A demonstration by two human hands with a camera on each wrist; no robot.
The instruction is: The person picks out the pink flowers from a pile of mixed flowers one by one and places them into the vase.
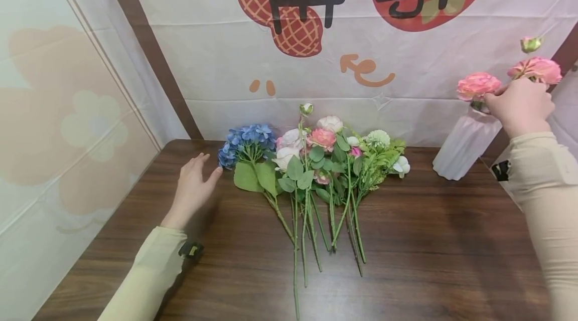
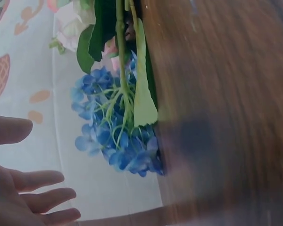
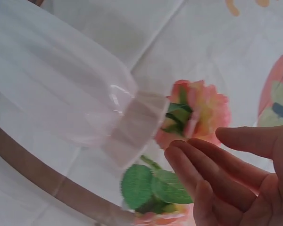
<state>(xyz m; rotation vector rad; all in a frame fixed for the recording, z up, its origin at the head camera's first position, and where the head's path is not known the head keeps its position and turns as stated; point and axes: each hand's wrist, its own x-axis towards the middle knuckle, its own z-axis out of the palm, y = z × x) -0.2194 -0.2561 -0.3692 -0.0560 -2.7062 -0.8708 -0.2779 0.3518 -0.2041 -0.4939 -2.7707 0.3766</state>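
Observation:
At the back right of the table stands a white ribbed vase point(image 1: 467, 143) holding pink flowers, one pink bloom point(image 1: 478, 85) by its mouth and another point(image 1: 535, 69) further right. My right hand point(image 1: 521, 105) is at the blooms just above the vase rim. In the right wrist view its thumb point(image 3: 247, 141) and fingers are apart, beside a pink bloom point(image 3: 207, 110); whether they touch it I cannot tell. My left hand point(image 1: 194, 188) hovers over the table's left side, fingers spread and holding nothing, close to a blue hydrangea point(image 1: 248, 143) with green leaves.
Several artificial stems lie in a row on the brown wooden table point(image 1: 420, 256), with white and pink blooms point(image 1: 322, 139), a pale green pompom flower point(image 1: 378, 139) and ferny greenery point(image 1: 381, 160). A printed cloth point(image 1: 203, 50) hangs right behind the table.

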